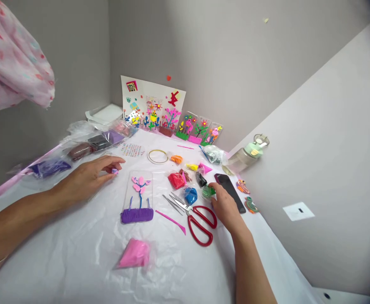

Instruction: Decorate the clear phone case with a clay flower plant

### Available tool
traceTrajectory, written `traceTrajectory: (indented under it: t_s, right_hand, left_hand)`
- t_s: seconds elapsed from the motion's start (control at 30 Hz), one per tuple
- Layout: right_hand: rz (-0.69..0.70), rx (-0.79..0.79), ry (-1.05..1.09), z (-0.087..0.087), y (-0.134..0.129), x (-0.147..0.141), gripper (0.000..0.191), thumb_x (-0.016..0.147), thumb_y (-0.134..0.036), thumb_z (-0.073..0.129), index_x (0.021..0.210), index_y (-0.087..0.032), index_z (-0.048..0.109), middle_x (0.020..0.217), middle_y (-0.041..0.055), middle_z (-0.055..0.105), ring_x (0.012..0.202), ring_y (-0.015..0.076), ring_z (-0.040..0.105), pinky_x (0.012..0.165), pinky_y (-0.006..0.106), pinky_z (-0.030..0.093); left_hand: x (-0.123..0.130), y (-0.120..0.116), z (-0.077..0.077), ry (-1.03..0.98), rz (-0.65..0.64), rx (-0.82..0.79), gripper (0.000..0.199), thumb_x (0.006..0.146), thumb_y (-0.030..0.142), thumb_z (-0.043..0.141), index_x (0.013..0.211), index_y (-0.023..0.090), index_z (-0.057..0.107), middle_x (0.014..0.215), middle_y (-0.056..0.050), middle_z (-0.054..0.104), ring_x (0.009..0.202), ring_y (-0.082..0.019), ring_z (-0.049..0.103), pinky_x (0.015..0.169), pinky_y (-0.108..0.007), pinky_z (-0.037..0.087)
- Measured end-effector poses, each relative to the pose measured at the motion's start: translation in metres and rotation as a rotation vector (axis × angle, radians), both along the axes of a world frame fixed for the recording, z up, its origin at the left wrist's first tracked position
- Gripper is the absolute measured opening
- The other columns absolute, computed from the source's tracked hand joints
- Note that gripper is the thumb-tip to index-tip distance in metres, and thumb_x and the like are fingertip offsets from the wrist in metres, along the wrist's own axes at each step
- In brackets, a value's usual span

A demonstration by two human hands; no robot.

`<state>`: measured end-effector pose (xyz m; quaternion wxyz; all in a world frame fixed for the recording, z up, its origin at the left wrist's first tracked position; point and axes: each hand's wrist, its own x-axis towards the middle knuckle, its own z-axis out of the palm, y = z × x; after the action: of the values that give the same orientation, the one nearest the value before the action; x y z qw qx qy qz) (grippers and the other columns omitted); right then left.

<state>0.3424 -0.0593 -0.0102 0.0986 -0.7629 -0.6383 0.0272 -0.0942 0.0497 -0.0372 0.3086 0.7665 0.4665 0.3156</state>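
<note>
My left hand (93,175) is closed in a pinch on a small lilac piece of clay (115,171), left of a clear phone case (146,200). On the case are a pink clay flower (140,185) with a blue stem and a ridged purple clay strip (137,215) along the bottom. My right hand (224,204) has its fingers closed at the edge of a small green clay packet (208,192), beside the black phone (231,192). Red-handled scissors (200,221) and tweezers (174,204) lie between the hands. A pink clay packet (136,253) lies in front.
Packets of red (176,180), blue (190,195) and black clay (200,179) lie mid-table, with a pink tool (172,221) nearer me. Behind stand decorated clear cases (200,131) and a picture board (153,103). A bottle (245,156) stands right; bagged clay (80,150) lies left.
</note>
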Motion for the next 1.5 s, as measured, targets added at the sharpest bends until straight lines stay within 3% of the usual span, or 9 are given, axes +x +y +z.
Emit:
traceTrajectory:
  t_s: [0.33,0.5,0.6,0.7,0.77,0.87,1.07,1.23,1.5]
  right_hand:
    - [-0.056,0.051,0.088,0.01,-0.003,-0.01,0.024,0.085,-0.005,0.062,0.102,-0.023,0.065,0.108,0.0089,0.075,0.098,0.0289,0.07,0.077,0.035,0.044]
    - [-0.09,0.262,0.198,0.022,-0.007,-0.019,0.013,0.084,-0.013,0.058,0.091,-0.024,0.056,0.099,0.0057,0.066,0.083,0.0239,0.06,0.076,0.036,0.042]
    - [-0.028,0.398,0.333,0.031,-0.011,-0.038,0.006,0.088,-0.022,0.054,0.087,-0.025,0.049,0.102,0.0068,0.064,0.092,0.0233,0.063,0.084,0.037,0.05]
    - [0.101,0.423,0.503,0.036,-0.018,-0.072,0.008,0.09,-0.027,0.054,0.084,-0.026,0.048,0.105,0.0068,0.066,0.099,0.0218,0.067,0.085,0.034,0.055]
    - [0.197,0.414,0.688,0.035,-0.025,-0.097,0.012,0.09,-0.025,0.057,0.082,-0.025,0.049,0.103,0.006,0.065,0.097,0.0208,0.067,0.081,0.032,0.056]
    - [0.295,0.419,0.841,0.029,-0.034,-0.129,0.016,0.09,-0.016,0.061,0.081,-0.025,0.052,0.101,0.005,0.063,0.097,0.0207,0.065,0.081,0.033,0.054]
    - [0.366,0.515,0.724,0.017,-0.042,-0.15,0.023,0.087,-0.007,0.064,0.085,-0.025,0.049,0.095,0.0015,0.058,0.09,0.0192,0.061,0.077,0.032,0.05]
    - [0.428,0.417,0.682,0.014,-0.046,-0.151,0.051,0.088,-0.007,0.061,0.135,-0.026,0.052,0.1,0.0005,0.056,0.08,0.0156,0.06,0.074,0.031,0.052]
    - [0.369,0.256,0.967,0.026,-0.052,-0.157,0.026,0.083,-0.011,0.061,0.104,-0.026,0.055,0.094,-0.001,0.06,0.081,0.0166,0.057,0.072,0.03,0.05]
  left_hand:
    - [-0.009,0.007,-0.012,0.184,-0.075,0.101,0.037,0.095,0.047,0.053,0.117,0.028,0.075,0.126,-0.008,0.073,0.121,-0.034,0.066,0.11,-0.047,0.049]
    - [-0.004,0.0,0.0,0.208,-0.046,0.166,0.037,0.102,0.038,0.047,0.12,0.02,0.074,0.126,-0.007,0.073,0.125,-0.033,0.062,0.118,-0.051,0.041]
    - [0.008,-0.017,0.016,0.156,0.012,0.192,0.037,0.106,0.048,0.051,0.126,0.022,0.069,0.133,-0.003,0.07,0.131,-0.029,0.059,0.113,-0.042,0.044]
    - [0.029,-0.047,0.03,-0.062,0.072,0.084,0.034,0.103,0.056,0.059,0.118,0.027,0.072,0.12,0.001,0.073,0.11,-0.022,0.067,0.071,-0.022,0.049]
    - [0.046,-0.069,0.033,-0.185,-0.085,0.05,0.026,0.102,0.051,0.063,0.104,0.028,0.075,0.098,0.003,0.076,0.091,-0.018,0.07,0.075,-0.022,0.051]
    - [0.066,-0.093,0.031,-0.263,-0.255,-0.008,0.019,0.103,0.044,0.063,0.1,0.03,0.075,0.092,0.003,0.073,0.083,-0.016,0.068,0.078,-0.023,0.052]
    - [0.07,-0.101,0.025,-0.347,-0.207,-0.266,0.023,0.101,0.052,0.066,0.107,0.03,0.066,0.098,0.002,0.067,0.087,-0.016,0.066,0.076,-0.024,0.054]
    - [0.068,-0.097,0.028,-0.468,-0.259,-0.382,0.019,0.104,0.047,0.061,0.102,0.028,0.064,0.094,0.002,0.065,0.088,-0.016,0.063,0.076,-0.024,0.053]
    - [0.071,-0.09,0.031,-0.519,-0.15,-0.296,0.02,0.099,0.046,0.068,0.094,0.027,0.064,0.089,0.003,0.064,0.078,-0.015,0.062,0.069,-0.024,0.052]
